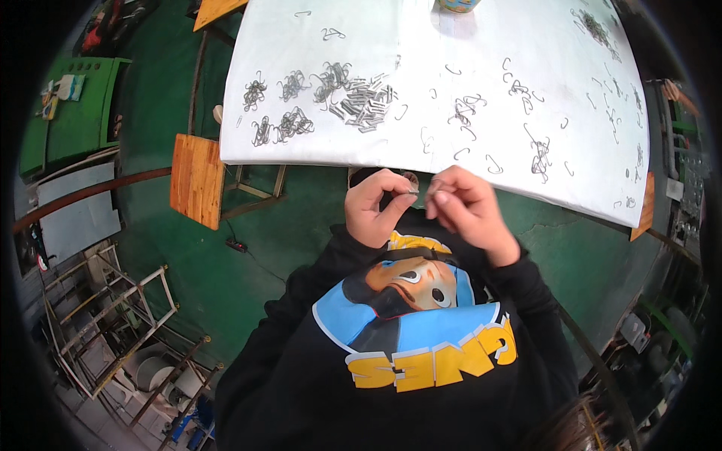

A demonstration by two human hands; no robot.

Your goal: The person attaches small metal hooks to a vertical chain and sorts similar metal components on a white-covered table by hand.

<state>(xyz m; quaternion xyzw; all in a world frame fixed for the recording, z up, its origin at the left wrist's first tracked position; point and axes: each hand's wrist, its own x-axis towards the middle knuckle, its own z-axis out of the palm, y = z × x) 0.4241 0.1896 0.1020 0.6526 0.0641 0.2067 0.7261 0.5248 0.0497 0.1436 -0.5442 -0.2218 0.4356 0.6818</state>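
My left hand (376, 204) is closed in a pinch just off the table's near edge, with a small grey metal piece (413, 192) between thumb and forefinger. Close on its right is my right hand (468, 207), thumb and forefinger also pressed together. Whatever it pinches is too small to make out. On the white-covered table (316, 150) ahead lies a heap of short grey metal pieces (364, 104). Tangled bunches of bent wire hooks (293, 124) lie to its left, and more wire hooks (465, 110) are scattered on the right.
A wooden stool (197, 180) stands against the table's left corner. At the far edge is a colourful round container (459, 4). Metal frames (113, 323) crowd the lower left, and a green cabinet (71, 105) stands far left. A power strip (236, 246) lies on the green floor.
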